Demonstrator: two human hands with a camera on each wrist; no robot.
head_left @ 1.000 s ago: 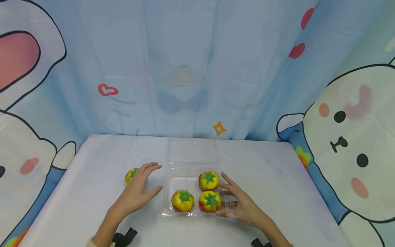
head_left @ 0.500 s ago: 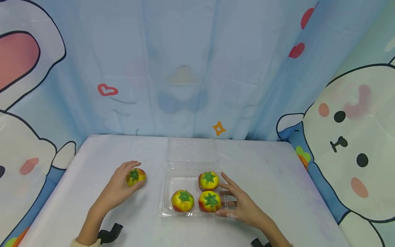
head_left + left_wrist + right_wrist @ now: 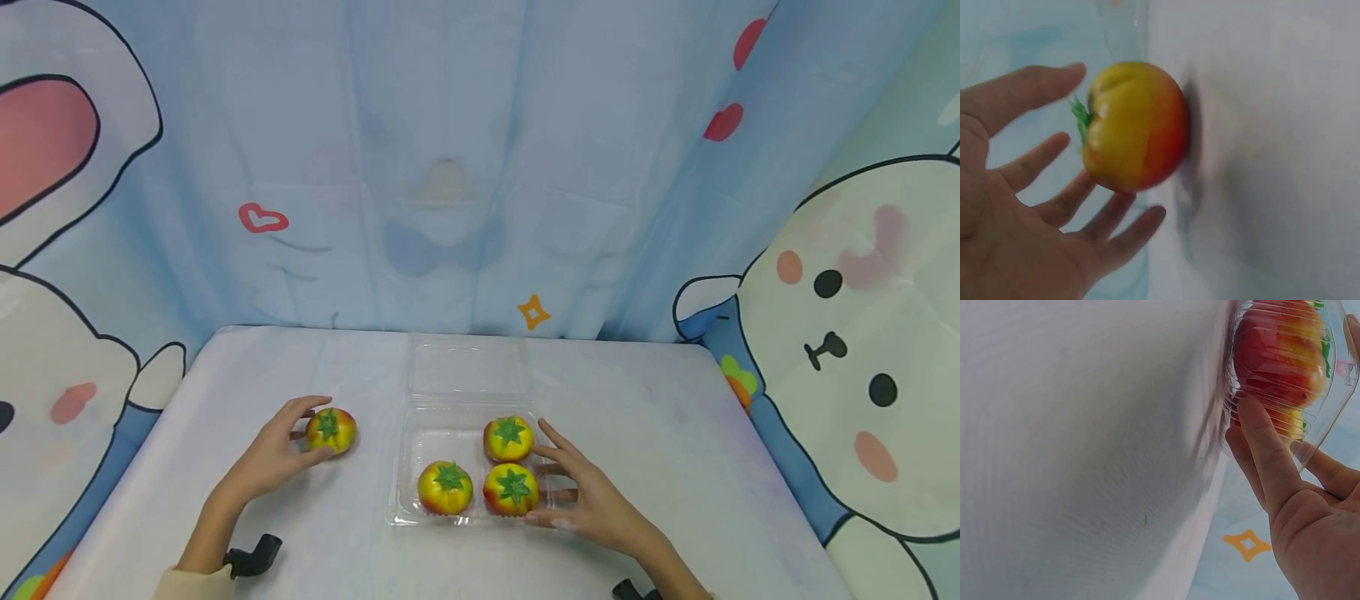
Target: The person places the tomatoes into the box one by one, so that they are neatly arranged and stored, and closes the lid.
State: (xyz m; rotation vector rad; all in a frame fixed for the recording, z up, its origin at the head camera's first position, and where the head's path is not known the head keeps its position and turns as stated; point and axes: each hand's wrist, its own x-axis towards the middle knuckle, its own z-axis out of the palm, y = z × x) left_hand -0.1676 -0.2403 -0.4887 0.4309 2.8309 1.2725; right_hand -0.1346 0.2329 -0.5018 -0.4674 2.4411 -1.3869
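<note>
Left of the clear plastic clamshell box (image 3: 401, 500), a yellow-red tomato (image 3: 332, 430) with a green leafy top sits on the white table. My left hand (image 3: 270, 458) is beside it, fingers spread and thumb apart, as the left wrist view shows around the tomato (image 3: 1138, 125). Inside the box lie three similar tomatoes: one at back right (image 3: 508, 439), one at front right (image 3: 511, 490) and one at front left (image 3: 445, 488). My right hand (image 3: 588, 504) rests with extended fingers against the box's right side; in the right wrist view, fingertips (image 3: 1254, 412) touch its ribbed wall.
The box's transparent lid (image 3: 468, 367) lies folded back toward the table's far edge. Behind the white table (image 3: 637, 433) hangs a blue curtain (image 3: 450, 167) with cartoon prints. A black wrist mount (image 3: 255, 556) is on the left forearm.
My left hand has moved left to the tomato, closed around it, then loosened and drawn slightly back. That tomato now sits slightly further right. The right hand stays at the box.
</note>
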